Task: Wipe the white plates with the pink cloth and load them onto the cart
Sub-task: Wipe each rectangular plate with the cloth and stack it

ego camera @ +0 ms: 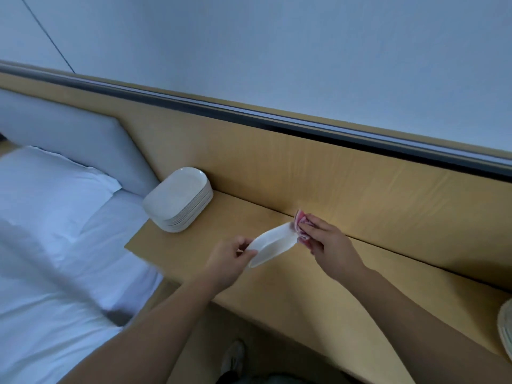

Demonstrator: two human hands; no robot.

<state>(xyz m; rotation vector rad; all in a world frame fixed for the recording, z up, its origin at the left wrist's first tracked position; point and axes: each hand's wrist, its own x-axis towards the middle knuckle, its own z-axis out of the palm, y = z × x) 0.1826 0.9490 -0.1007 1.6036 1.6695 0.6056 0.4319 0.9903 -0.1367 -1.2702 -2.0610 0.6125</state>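
White plate (273,245) pinched by left hand (230,261), right hand (329,245) gripping pink cloth (300,227), above wooden ledge (304,295) beside bed (55,245).

Dim, bluish indoor light, soft focus.
Wide-angle distortion bows the wall rail (277,121); motion blur smears the bed sheet (55,259); soft shadow darkens the wooden shelf (415,286).

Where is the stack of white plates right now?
In the head view, the stack of plates sits left of centre on the wooden shelf, at its end next to the bed, up and left of the left hand.
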